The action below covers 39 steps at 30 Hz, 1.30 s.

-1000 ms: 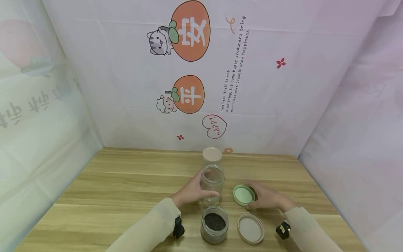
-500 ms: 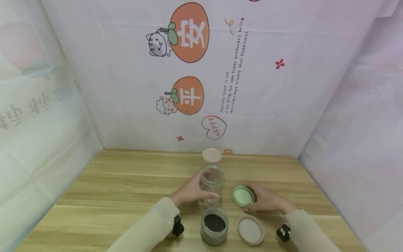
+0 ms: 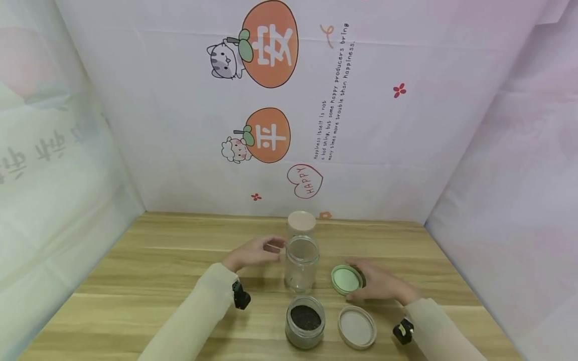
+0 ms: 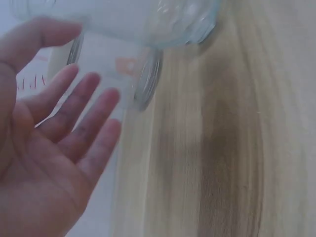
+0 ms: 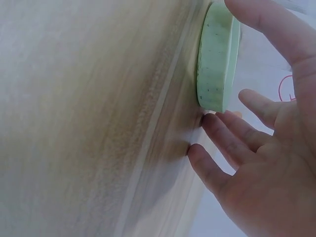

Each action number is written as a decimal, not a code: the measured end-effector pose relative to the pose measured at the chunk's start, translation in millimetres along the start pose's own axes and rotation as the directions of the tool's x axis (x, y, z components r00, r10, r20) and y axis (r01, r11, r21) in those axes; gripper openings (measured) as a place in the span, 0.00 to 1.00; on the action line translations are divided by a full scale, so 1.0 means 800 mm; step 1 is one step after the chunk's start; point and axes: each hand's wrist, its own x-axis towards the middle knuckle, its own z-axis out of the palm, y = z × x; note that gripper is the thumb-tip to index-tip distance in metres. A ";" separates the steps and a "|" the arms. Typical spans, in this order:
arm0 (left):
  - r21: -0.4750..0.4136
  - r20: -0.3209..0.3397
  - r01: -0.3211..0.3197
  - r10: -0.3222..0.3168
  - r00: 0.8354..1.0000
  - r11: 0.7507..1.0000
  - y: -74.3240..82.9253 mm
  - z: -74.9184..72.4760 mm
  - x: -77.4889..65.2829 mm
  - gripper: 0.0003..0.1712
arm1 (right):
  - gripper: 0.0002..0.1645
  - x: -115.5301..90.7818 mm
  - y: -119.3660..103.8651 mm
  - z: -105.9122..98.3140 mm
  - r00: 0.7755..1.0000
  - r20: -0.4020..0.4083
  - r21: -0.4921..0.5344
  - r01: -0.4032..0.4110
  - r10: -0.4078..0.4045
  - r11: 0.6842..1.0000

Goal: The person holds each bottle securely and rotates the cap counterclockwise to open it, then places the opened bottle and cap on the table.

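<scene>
My left hand [image 3: 255, 252] is left of a tall clear glass jar [image 3: 301, 273] standing upright without a lid. Its fingers are spread and hold nothing; in the left wrist view the palm faces up beside the glass. A green lid [image 3: 346, 280] lies on the table right of that jar, inner side up. Around its right side is my right hand [image 3: 377, 284], thumb at the near edge and fingers at the far one. The right wrist view shows those fingers extended and relaxed, fingertips close to the lid's rim and the tabletop.
Nearer the person stands a short glass jar [image 3: 303, 335] partly filled with dark grains. A beige lid [image 3: 356, 328] lies to its right. Behind the tall jar is another jar with a beige lid [image 3: 301, 220]. White printed sheets [image 3: 370, 150] wall the wooden table [image 3: 180, 260].
My left hand has let go of the tall jar and drawn back to the left. The right hand stays beside the green lid.
</scene>
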 end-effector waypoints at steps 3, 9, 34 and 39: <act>-0.065 -0.102 0.051 -0.057 0.993 0.997 -0.008 -0.002 0.011 0.34 | 0.62 0.000 -0.001 -0.001 1.000 -0.001 -0.001 0.000 0.000 1.000; -0.161 -0.255 0.079 -0.119 0.959 0.984 -0.023 0.006 0.036 0.45 | 0.61 -0.001 -0.001 -0.002 1.000 -0.004 0.016 -0.001 0.001 1.000; -0.232 -0.322 0.040 -0.116 0.940 0.972 -0.026 0.038 0.102 0.58 | 0.58 0.006 -0.009 0.001 0.998 -0.040 -0.010 -0.038 0.037 0.999; -0.222 -0.362 0.028 -0.109 0.926 0.975 -0.025 0.046 0.110 0.56 | 0.57 0.004 -0.010 -0.002 0.999 -0.037 -0.001 -0.033 0.033 0.999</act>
